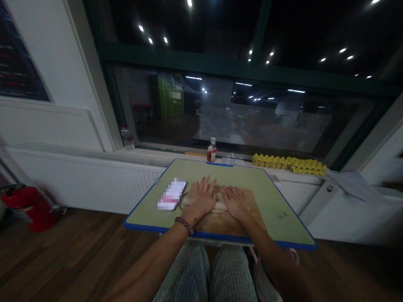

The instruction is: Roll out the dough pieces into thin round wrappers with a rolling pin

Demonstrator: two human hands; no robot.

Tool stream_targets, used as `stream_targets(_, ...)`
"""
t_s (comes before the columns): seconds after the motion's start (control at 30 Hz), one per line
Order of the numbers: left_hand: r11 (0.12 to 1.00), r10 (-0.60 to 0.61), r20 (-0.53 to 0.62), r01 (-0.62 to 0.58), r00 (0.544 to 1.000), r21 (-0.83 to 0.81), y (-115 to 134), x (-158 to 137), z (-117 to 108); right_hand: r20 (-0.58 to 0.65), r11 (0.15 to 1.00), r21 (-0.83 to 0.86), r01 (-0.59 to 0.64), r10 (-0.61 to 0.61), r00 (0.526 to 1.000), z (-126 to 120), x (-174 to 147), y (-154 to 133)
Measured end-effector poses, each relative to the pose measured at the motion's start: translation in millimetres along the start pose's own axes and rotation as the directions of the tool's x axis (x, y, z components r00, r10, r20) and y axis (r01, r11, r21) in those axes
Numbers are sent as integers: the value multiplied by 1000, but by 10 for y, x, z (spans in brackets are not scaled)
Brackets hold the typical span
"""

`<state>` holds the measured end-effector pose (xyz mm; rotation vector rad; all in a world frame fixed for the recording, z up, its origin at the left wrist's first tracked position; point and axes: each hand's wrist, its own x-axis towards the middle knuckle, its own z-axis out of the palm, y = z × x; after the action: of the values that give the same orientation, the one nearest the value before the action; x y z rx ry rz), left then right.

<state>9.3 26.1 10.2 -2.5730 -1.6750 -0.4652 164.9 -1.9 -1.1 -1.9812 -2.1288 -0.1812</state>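
My left hand (204, 197) lies palm down over a pale cylinder-shaped roll (220, 206), its fingers stretched out and spread. Beside it, my right hand (235, 201) rests palm down on the same roll with its fingers extended. Between the two hands a short stretch of the roll shows, and its left end sticks out past my left hand; the palms hide the rest. I cannot tell whether it is dough or a rolling pin. Beneath lies a brown wooden board (220, 224) with whitish smears. A phone (172, 195) with a lit, blurred screen lies left of my left hand.
The pale green table (283, 222) has a blue rim. Along the sill behind stand a small bottle with red contents (212, 151), a clear bottle (127, 137) and yellow egg cartons (288, 163). A fire extinguisher (30, 207) is at the left; a radiator (94, 180) runs below the window.
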Motion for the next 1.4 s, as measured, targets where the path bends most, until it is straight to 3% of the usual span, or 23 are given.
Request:
stream_targets(0.13,1000,6,4,-6,1000,-28,-9,2,11,37,999,26,-34,33,999,119,59,49)
stream_targets(0.3,997,-49,76,54,996,-62,-70,276,30,63,990,63,-128,124,990,305,361,147)
stream_targets(0.47,992,-107,46,110,993,-61,-124,524,105,23,982,76,-172,170,985,389,648,202)
stream_targets(0.63,989,-133,41,135,990,-53,-141,578,150,-33,980,71,-185,188,982,410,754,199)
stream_targets(0.8,995,-94,96,98,991,-35,-87,476,99,-55,986,56,-160,163,985,345,601,163)
stream_targets(1.03,999,-42,109,43,993,-7,46,101,-37,-48,996,37,-84,86,995,191,112,32)
stream_targets(1.4,993,114,-142,-109,983,47,69,-226,40,-58,998,-14,-55,54,997,-31,-220,-147)
